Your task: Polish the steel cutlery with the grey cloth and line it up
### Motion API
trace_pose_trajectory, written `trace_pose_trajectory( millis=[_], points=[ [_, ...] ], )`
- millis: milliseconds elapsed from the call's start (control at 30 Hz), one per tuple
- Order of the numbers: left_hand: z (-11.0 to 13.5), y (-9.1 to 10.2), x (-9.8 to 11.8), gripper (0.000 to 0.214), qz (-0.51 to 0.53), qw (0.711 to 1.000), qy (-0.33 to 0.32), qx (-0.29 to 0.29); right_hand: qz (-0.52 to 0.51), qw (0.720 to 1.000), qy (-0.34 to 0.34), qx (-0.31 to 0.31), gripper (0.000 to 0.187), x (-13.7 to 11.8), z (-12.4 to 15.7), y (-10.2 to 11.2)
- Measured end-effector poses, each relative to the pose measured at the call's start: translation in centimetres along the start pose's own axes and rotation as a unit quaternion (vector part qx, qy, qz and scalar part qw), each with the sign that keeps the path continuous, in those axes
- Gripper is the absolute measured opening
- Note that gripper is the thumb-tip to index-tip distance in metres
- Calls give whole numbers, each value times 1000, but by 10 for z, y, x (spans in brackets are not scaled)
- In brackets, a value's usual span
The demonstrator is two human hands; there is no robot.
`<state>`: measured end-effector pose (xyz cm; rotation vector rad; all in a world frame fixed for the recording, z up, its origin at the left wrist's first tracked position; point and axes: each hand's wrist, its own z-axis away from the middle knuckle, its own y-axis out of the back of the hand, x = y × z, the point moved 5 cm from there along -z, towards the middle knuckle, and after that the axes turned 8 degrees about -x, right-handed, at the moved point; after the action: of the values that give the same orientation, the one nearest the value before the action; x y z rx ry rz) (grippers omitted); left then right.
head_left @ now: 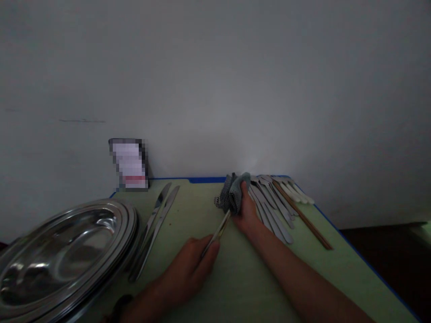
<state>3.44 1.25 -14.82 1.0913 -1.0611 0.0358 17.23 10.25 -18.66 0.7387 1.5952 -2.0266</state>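
My left hand [193, 264] is closed round the near end of a slim, shiny piece of cutlery [221, 228], which points up and away to the right. Its far end disappears into a crumpled grey checked cloth [232, 193], so its kind cannot be made out. The cloth is gripped by my right hand [247, 211], with the thumb lying along its right side. Beside my right hand, several metal forks and spoons [274, 215] lie in a row on the pale green table [198, 202].
Stacked oval metal trays [129, 224] fill the left side. Two table knives [158, 224] lie alongside them. Brown chopsticks [310, 224] and white spoons [298, 193] are at the right. A blurred-out phone-like device [129, 163] leans on the wall [215, 89] behind the table.
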Motion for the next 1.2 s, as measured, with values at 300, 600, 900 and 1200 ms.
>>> trace_pose_trajectory(
  millis=[300,600,900,1200],
  points=[
    [-11,10,-13,34,123,983,84,104,348,935,37,-51,56,13,20,-18],
    [-14,4,-12,39,125,985,101,63,391,915,33,-96,55,11,21,-24],
    [-14,5,-7,36,96,991,70,58,417,902,44,-98,56,11,20,-25],
    [-12,4,-4,36,100,993,53,28,386,916,38,-102,54,11,21,-24]
  ],
)
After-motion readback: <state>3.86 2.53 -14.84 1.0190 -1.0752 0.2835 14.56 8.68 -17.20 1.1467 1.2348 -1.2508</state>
